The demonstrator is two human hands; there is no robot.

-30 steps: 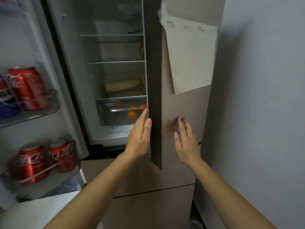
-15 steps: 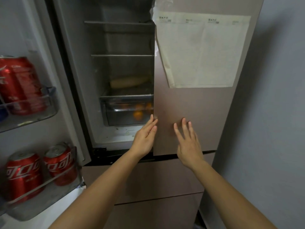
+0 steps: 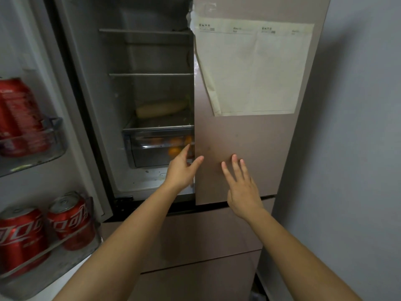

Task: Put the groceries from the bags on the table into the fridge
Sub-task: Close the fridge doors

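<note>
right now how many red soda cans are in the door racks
3. One red can stands in the upper door rack; two more stand side by side in the lower rack. Others may sit beyond the left edge.

Three red aluminium soda cans are being counted in the open left door: one can [image 3: 18, 118] in the upper clear door bin and two cans [image 3: 20, 237] [image 3: 71, 222] in the lower one. Two wire shelves [image 3: 144, 31] [image 3: 152, 74] are being seen inside the fridge, one pale long vegetable [image 3: 161, 109] and one clear plastic crisper drawer [image 3: 152, 146], in which at least three orange fruits [image 3: 174, 151] are being made out. One cream paper sheet [image 3: 256, 70] is being shown on the pinkish-brown right door [image 3: 249, 135]. Two bare hands [image 3: 181, 170] [image 3: 242, 190] are being counted.
</note>
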